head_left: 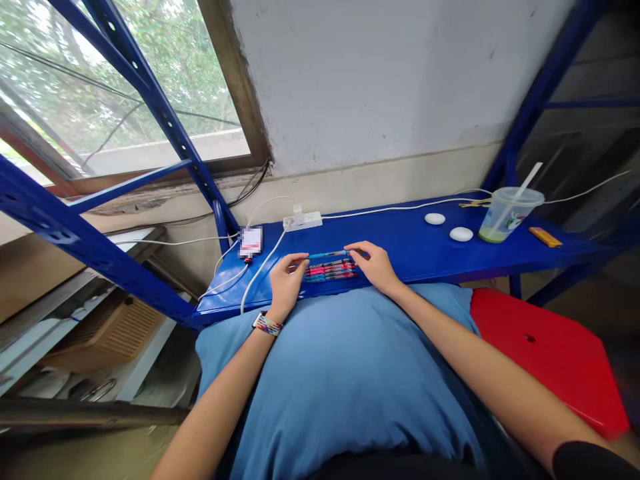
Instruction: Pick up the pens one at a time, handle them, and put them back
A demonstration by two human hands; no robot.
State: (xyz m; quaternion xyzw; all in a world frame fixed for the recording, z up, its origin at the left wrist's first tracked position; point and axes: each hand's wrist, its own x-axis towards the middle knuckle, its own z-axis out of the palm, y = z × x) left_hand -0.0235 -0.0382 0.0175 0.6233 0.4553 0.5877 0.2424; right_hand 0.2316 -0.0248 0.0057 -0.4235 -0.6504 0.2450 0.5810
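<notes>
A blue pen is stretched level between my two hands, just beyond a row of pens. My left hand pinches its left end between thumb and fingers. At the other end, my right hand grips the tip the same way. Several red, pink and teal pens lie side by side on the blue shelf top, close to its front edge. Whether the held pen touches the surface I cannot tell.
A phone-like device with a cable lies left, near a white power strip. Rightward are two white oval objects, a plastic cup with a straw and a yellow-orange box. A blue cushion covers my lap beside a red stool.
</notes>
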